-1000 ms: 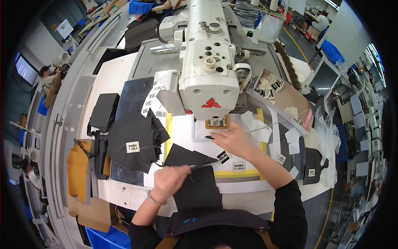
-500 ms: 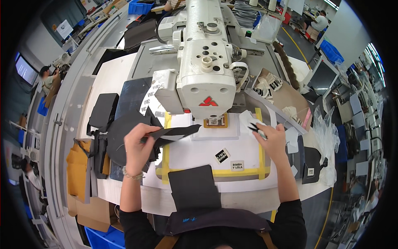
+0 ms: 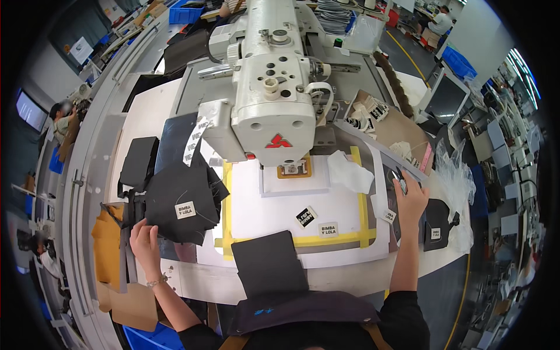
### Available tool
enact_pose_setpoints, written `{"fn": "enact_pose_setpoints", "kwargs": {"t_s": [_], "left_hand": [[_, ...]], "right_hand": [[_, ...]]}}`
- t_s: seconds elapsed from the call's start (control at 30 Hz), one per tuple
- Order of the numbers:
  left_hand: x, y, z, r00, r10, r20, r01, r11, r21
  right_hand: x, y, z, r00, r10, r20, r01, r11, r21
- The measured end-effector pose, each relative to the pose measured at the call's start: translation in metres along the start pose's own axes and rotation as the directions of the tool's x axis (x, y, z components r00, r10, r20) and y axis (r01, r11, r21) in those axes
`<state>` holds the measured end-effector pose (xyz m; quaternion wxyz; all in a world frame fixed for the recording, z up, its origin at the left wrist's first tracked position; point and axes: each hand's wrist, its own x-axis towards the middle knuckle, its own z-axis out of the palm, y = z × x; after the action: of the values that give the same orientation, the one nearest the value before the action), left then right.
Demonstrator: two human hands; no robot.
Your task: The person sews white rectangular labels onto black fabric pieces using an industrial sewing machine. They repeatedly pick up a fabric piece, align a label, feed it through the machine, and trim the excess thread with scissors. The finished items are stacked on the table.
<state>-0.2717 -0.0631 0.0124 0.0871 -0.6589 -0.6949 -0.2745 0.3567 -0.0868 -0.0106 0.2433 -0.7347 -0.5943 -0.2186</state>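
My left hand [image 3: 144, 240] is at the lower left edge of a pile of black fabric pieces [image 3: 185, 189], its fingers loosely curled and apart, with nothing visible in them. A pale rectangular label [image 3: 185, 210] shows on the pile's top piece. On the right, my right hand [image 3: 412, 201] is closed around small dark-bladed thread snips [image 3: 401, 181], points upward; the palm hides most of them. A white label [image 3: 387, 216] lies just left of that hand. In the middle, a black label [image 3: 305, 216] and a pale label [image 3: 328, 229] rest on the white, yellow-taped work sheet [image 3: 274, 219].
A large white sewing machine [image 3: 274, 111] stands over the sheet, its head above a brass-coloured frame [image 3: 294, 168]. Crumpled white material [image 3: 350, 171] lies beside it. At right are a cardboard tray [image 3: 402, 131] of labels, a black piece [image 3: 437, 224] and clear plastic [image 3: 455, 186].
My left hand has moved left and down and let go of the black fabric strip; a label now shows on the pile. My right hand has moved right with the snips, away from the crumpled white material.
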Motion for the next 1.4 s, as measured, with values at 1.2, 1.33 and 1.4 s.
{"fn": "enact_pose_setpoints", "kwargs": {"t_s": [1.2, 1.33, 1.4], "left_hand": [[-0.026, 0.26, 0.074, 0.784, 0.431, 0.447, 0.281, 0.397, -0.874], [-0.013, 0.244, 0.083, 0.776, 0.36, 0.518, 0.351, 0.436, -0.829], [-0.009, 0.244, 0.082, 0.76, 0.375, 0.531, 0.335, 0.474, -0.814]], "right_hand": [[-0.039, -0.181, -0.021, 0.633, -0.15, 0.76, -0.762, -0.297, 0.576], [-0.022, -0.178, -0.017, 0.663, -0.169, 0.729, -0.744, -0.051, 0.666], [-0.014, -0.177, -0.011, 0.729, -0.226, 0.647, -0.651, 0.063, 0.756]]}}
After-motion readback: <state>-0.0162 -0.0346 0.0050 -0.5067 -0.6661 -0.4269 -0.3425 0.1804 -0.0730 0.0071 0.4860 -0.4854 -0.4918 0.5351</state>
